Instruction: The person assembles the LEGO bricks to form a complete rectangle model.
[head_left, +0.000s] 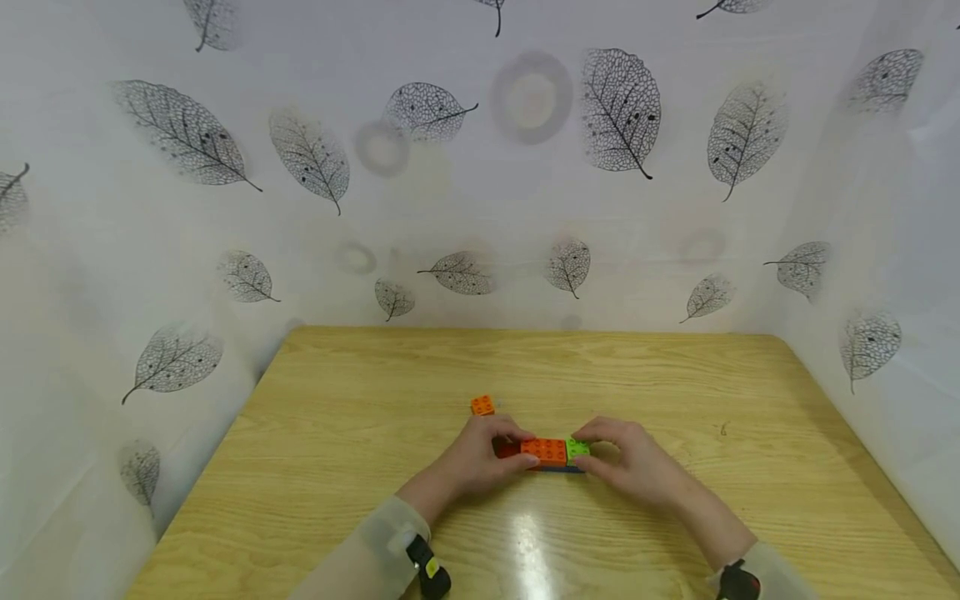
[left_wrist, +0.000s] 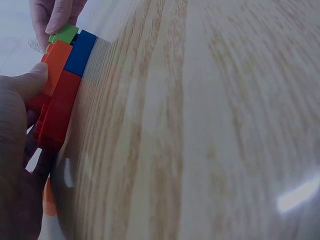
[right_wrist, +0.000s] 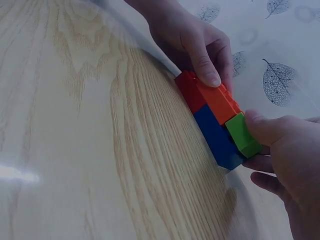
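Leaf-printed cloth [head_left: 465,200] hangs behind a wooden table [head_left: 360,383], where a built block sits. Its lower row, a red brick [left_wrist: 60,112] end to end with a blue brick [right_wrist: 215,135], looks done. On top, the left hand [head_left: 476,454] pinches a long orange brick [head_left: 549,452]; the right hand [head_left: 633,458] pinches a green brick [head_left: 577,448], its full seating unclear. One small orange brick [head_left: 482,406] lies apart, seemingly left over.

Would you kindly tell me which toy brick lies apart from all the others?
It is the small orange brick, alone on the table just beyond the left hand; the red brick, blue brick, longer orange brick and green brick sit together.
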